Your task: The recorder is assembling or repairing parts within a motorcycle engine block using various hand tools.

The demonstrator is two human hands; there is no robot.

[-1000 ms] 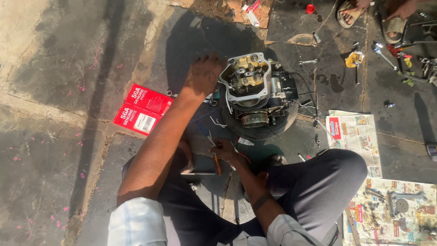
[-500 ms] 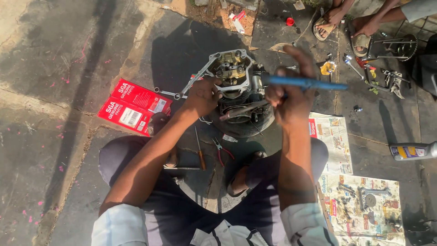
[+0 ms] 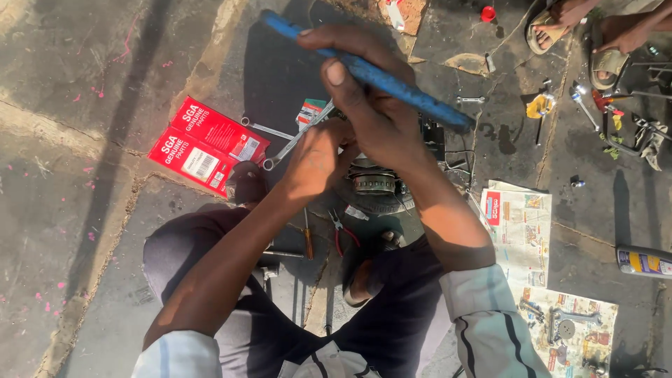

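boxes (image 3: 208,145) left of engine (image 3: 378,183) | newspaper (image 3: 519,222) right | pliers (image 3: 343,231) before

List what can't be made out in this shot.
- Engine, head view: mostly hidden behind both hands.
- Left hand: its grip on whatever it touches is hidden by the right hand.
- Blue bar: working end blurred.
- Spray can: cut off by right edge.

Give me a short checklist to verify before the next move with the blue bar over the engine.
1. Right hand grips the blue bar firmly: ok.
2. Left hand rests on the engine: ok.
3. Engine top visible: not ok, the hands cover it.
4. Spanner away from the work spot: cannot tell, it lies beside the left hand.
5. Pliers within reach: ok.
6. Another person's feet apart from the bar: ok.
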